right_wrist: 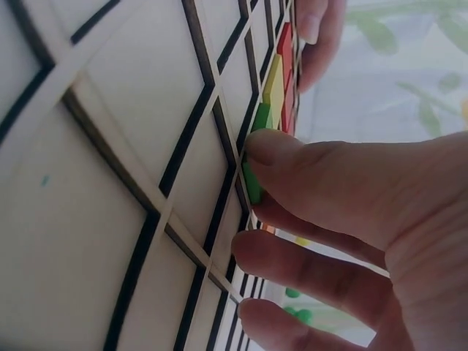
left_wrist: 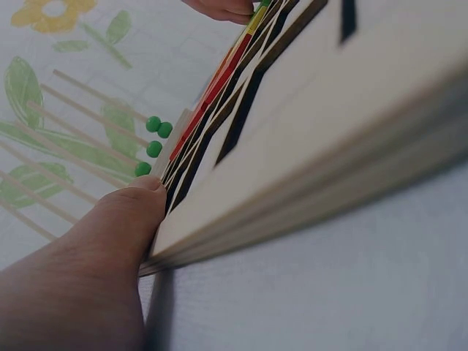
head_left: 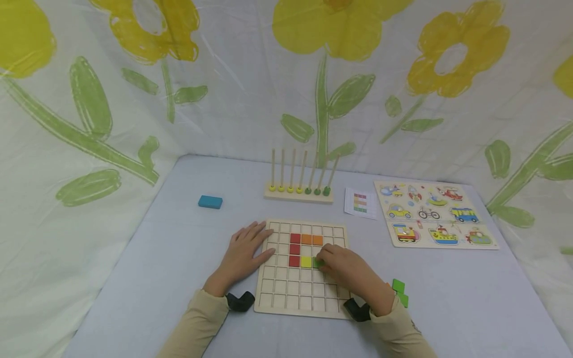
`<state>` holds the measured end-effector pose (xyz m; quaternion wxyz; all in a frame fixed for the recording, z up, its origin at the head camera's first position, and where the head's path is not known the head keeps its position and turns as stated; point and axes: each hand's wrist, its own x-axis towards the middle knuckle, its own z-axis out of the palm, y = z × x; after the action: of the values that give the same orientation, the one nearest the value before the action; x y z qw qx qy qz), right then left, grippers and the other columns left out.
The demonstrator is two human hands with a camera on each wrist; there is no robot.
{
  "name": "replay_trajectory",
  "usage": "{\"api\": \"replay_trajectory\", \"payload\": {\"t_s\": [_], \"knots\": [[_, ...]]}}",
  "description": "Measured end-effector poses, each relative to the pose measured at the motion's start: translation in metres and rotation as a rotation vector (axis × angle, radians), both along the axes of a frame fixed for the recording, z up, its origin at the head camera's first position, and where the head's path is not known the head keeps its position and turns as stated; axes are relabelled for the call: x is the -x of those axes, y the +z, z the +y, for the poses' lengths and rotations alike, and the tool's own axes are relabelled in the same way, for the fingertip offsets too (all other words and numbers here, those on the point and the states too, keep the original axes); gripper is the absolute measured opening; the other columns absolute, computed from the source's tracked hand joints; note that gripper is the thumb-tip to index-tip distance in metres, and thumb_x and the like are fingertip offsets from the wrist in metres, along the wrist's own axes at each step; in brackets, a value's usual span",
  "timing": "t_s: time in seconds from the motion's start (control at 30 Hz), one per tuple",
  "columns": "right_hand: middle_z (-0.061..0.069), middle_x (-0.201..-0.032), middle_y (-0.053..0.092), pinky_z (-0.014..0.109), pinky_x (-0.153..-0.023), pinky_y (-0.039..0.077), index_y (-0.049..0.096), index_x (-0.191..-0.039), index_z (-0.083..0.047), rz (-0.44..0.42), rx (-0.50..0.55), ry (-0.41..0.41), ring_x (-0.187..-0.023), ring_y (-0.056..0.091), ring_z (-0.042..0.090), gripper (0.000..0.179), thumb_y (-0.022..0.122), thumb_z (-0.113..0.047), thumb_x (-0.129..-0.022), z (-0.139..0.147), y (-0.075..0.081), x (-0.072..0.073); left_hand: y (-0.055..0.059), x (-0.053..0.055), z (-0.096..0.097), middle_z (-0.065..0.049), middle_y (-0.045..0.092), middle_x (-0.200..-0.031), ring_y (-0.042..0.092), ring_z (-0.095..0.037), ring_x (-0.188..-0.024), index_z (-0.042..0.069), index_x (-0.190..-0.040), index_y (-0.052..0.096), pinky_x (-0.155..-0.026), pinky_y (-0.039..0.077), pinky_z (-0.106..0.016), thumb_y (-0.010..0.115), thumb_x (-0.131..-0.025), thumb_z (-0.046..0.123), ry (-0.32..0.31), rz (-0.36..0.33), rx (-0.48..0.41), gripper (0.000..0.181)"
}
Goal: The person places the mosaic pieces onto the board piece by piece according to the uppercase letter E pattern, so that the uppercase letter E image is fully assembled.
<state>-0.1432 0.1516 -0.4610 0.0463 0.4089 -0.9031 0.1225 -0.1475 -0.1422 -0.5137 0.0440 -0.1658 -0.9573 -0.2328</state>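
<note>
A wooden grid board (head_left: 286, 301) lies on the table. Red tiles (head_left: 294, 249), orange tiles (head_left: 312, 239) and a yellow tile (head_left: 306, 261) sit in its cells. My right hand (head_left: 346, 266) is over the board's right half, pinching a green tile (right_wrist: 251, 184) close against the grid. More green (right_wrist: 263, 115) shows above the thumb, beside the yellow tile; the thumb covers the part between. With fingers spread, my left hand (head_left: 243, 253) rests at the board's left edge, its thumb (left_wrist: 124, 219) along the rim.
Loose green tiles (head_left: 399, 293) lie right of my right wrist. Behind the board stand a peg rack (head_left: 299, 195) with beads and a pattern card (head_left: 360, 203). A vehicle puzzle board (head_left: 436, 216) lies at the right, a blue block (head_left: 210, 201) at the left.
</note>
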Motion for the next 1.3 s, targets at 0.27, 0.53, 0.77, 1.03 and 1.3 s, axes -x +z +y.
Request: {"api": "replay_trajectory", "payload": {"t_s": [0.27,0.53,0.77,1.03,1.3], "knots": [[-0.007,-0.094,0.062,0.024,-0.074,0.052,0.068,-0.097,-0.015,-0.040,-0.036,-0.030,-0.082,0.058,0.005,0.014,0.074,-0.020,-0.085,0.002,0.000,0.000,-0.001,0.000,0.000,-0.004,0.036,-0.153,0.025,-0.025,-0.144,0.023,-0.141,0.047,-0.113,0.020,-0.054,0.051,-0.094,0.051,0.002,0.001,0.002,0.055],[-0.007,-0.102,0.064,0.029,-0.082,0.053,0.069,-0.103,-0.015,-0.091,-0.104,-0.181,-0.094,0.062,0.010,0.017,0.071,-0.022,-0.087,0.038,0.008,-0.006,0.000,-0.002,-0.001,-0.004,0.036,-0.153,0.025,-0.026,-0.144,0.023,-0.141,0.047,-0.113,0.020,-0.054,0.053,-0.094,0.050,0.008,0.006,-0.002,0.055],[-0.001,-0.109,0.064,0.041,-0.086,0.052,0.064,-0.112,-0.012,-0.323,-0.151,-0.461,-0.100,0.062,0.018,0.027,0.068,-0.024,-0.089,0.091,0.016,-0.021,0.000,-0.002,-0.002,-0.004,0.037,-0.152,0.026,-0.026,-0.144,0.022,-0.141,0.048,-0.112,0.021,-0.054,0.053,-0.094,0.050,0.000,0.024,-0.004,0.055],[0.002,-0.100,0.063,0.039,-0.074,0.054,0.064,-0.109,-0.008,-0.473,-0.166,-0.585,-0.089,0.061,0.018,0.029,0.072,-0.024,-0.086,0.125,0.020,-0.032,0.001,-0.002,-0.001,-0.005,0.037,-0.152,0.026,-0.026,-0.144,0.022,-0.141,0.048,-0.112,0.022,-0.054,0.052,-0.094,0.050,0.000,0.024,-0.002,0.055],[0.002,-0.096,0.060,0.035,-0.071,0.052,0.064,-0.108,-0.008,-0.501,-0.155,-0.593,-0.084,0.058,0.014,0.028,0.072,-0.021,-0.085,0.133,0.015,-0.034,0.000,-0.001,-0.001,-0.005,0.037,-0.153,0.026,-0.027,-0.144,0.021,-0.141,0.048,-0.112,0.021,-0.054,0.052,-0.094,0.051,-0.005,0.021,-0.009,0.055]]}}
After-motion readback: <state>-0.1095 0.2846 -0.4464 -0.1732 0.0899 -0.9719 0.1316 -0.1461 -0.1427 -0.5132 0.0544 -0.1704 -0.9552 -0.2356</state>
